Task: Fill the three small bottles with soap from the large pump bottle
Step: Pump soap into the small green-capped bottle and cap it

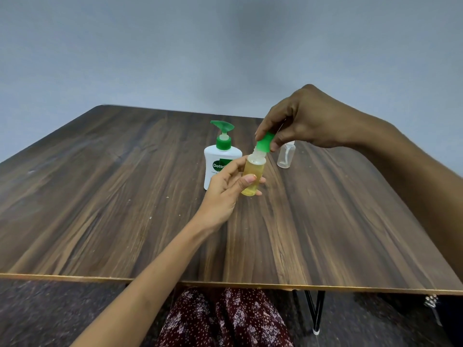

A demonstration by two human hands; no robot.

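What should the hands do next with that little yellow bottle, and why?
Probably seat and twist the green cap tight. The right hand pinches it tilted over the neck of the small bottle, which the left hand holds, already full of yellow soap. An empty clear bottle waits behind.

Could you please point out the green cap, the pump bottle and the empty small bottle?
Green cap (pixel 265 144), head view, its side.
Pump bottle (pixel 217 156), head view, white shoulder.
Empty bottle (pixel 285 159), head view, clear body.

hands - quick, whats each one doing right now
Left hand: closed, holding the small bottle of yellow soap.
Right hand: closed, pinching the green cap at the bottle's neck.
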